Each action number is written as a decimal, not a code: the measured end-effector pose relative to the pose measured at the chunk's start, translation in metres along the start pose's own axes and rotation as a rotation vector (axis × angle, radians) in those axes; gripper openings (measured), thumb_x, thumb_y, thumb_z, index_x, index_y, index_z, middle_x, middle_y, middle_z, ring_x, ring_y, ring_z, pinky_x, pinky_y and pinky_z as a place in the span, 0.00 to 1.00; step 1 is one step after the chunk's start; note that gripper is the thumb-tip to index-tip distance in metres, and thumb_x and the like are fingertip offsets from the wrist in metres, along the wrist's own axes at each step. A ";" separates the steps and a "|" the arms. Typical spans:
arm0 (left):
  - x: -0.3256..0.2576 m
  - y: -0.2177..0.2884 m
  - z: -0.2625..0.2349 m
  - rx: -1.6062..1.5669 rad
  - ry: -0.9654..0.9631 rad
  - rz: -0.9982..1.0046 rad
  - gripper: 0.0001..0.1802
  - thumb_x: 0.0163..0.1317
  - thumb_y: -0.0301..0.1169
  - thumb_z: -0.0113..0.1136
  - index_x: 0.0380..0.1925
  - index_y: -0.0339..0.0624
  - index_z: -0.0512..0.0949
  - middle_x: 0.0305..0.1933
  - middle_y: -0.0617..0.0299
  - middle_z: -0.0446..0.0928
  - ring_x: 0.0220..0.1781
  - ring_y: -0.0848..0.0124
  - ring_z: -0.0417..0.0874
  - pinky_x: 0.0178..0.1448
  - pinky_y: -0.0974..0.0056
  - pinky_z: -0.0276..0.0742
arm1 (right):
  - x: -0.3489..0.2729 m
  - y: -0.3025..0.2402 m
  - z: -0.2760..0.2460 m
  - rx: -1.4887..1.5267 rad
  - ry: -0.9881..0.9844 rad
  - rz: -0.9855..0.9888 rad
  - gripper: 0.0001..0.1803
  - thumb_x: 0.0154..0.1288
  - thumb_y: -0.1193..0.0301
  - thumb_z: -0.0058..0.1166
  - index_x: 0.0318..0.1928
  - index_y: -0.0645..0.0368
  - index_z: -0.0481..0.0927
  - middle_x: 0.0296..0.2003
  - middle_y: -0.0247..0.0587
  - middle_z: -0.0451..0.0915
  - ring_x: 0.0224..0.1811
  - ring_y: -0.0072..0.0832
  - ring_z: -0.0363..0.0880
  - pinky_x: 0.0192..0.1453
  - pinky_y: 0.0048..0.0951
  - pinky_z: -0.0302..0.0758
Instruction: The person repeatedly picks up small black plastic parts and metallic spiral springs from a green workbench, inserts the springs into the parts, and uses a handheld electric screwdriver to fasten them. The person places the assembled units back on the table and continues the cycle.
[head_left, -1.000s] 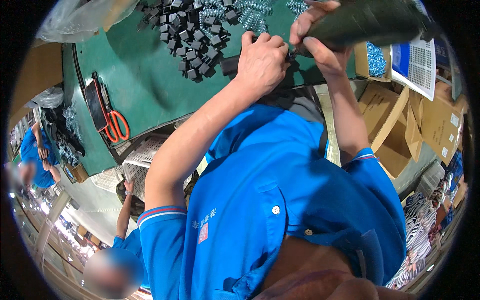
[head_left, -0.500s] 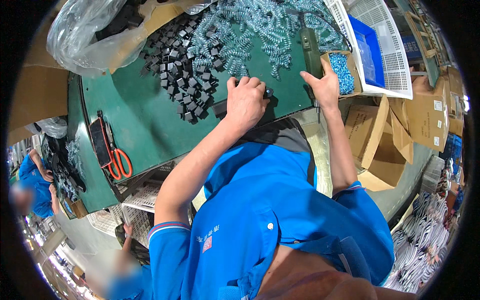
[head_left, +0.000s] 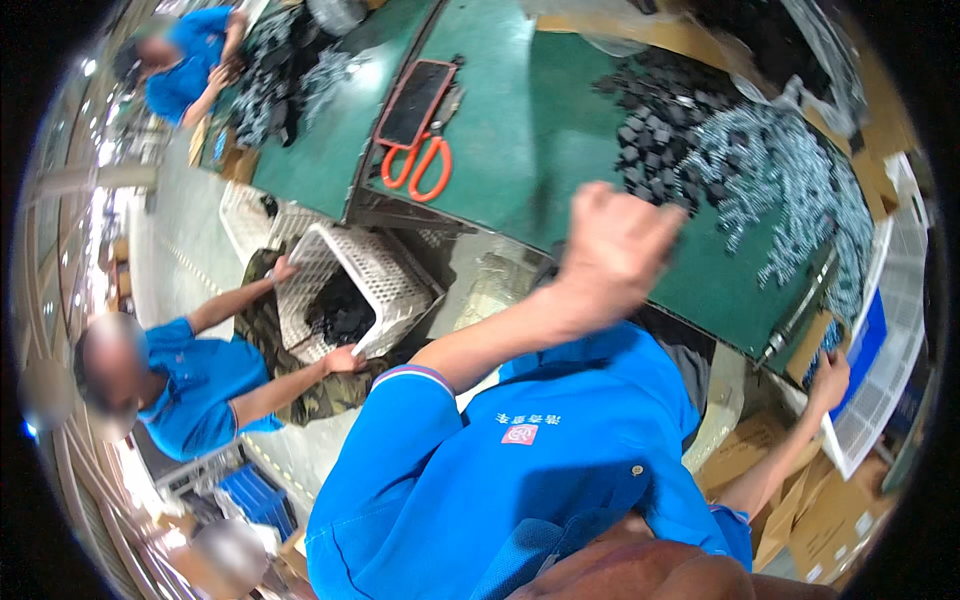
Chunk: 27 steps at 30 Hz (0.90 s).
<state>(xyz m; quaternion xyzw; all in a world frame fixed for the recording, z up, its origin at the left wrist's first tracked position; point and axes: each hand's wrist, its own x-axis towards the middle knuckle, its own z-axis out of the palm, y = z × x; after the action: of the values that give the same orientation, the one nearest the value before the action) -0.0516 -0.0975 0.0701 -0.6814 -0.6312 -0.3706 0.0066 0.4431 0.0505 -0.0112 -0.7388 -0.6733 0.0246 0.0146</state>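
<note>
My left hand (head_left: 618, 258) is raised over the front edge of the green table (head_left: 505, 130), its fingers curled closed and smeared by motion. Something dark shows beside its fingers, too blurred to name. To the right, my right hand (head_left: 830, 382) is at a small cardboard box of blue screws (head_left: 826, 342), its fingertips partly hidden there. An electric screwdriver (head_left: 800, 308) lies beside that box, apart from both hands. Beyond my left hand spreads a pile of small black blocks (head_left: 655, 140). Silvery coil springs (head_left: 775, 190) are heaped to its right.
Orange-handled scissors (head_left: 430, 165) and a phone (head_left: 416, 103) lie on the table's left. At left, a co-worker (head_left: 210, 375) grips a white crate (head_left: 385, 285) holding black parts. Another person (head_left: 190, 65) works farther off. Cardboard boxes (head_left: 830, 510) stand at lower right.
The view has swung left, bringing the co-worker with the crate into fuller sight. My left hand has lifted off the table; my right hand has left the screwdriver for the screw box.
</note>
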 end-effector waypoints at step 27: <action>0.294 -0.210 0.114 0.723 -0.466 -0.329 0.37 0.60 0.31 0.59 0.71 0.69 0.62 0.69 0.43 0.66 0.67 0.42 0.70 0.67 0.45 0.70 | -0.036 -0.012 0.002 0.467 0.107 0.134 0.08 0.63 0.72 0.54 0.33 0.65 0.73 0.24 0.44 0.72 0.28 0.29 0.69 0.36 0.31 0.69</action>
<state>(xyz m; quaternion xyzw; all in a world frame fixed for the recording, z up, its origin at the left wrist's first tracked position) -0.1976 0.2513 0.0423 -0.5911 -0.8045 0.0402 0.0429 0.4277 0.0155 -0.0121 -0.7585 -0.5972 0.1411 0.2191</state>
